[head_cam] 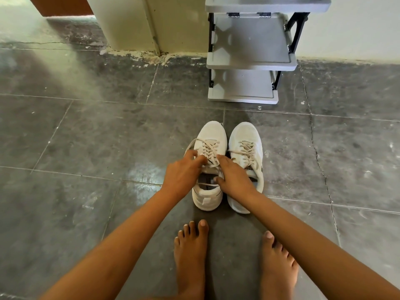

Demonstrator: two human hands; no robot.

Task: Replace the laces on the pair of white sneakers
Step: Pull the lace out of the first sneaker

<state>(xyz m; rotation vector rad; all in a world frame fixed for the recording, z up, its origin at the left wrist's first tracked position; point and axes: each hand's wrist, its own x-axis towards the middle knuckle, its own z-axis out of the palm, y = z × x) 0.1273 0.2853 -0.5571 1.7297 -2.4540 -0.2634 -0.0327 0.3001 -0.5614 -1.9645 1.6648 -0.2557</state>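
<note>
Bare feet (190,252) stand behind the left hand (184,173) and right hand (234,177), whose curled fingers (194,158) pinch the beige laces (208,148) of one white fabric sneaker (213,132), its twin (244,133) just right of them.

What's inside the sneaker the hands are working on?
Dark insole, a loose lace across the opening. Toward the toe: hidden by tongue, left hand and right hand.

forearms (121,241) bare right to the frame edge, left hand (184,176) and right hand (234,179) bare too, left foot (190,256) and right foot (278,269) barefoot, toenails short and pale
</note>
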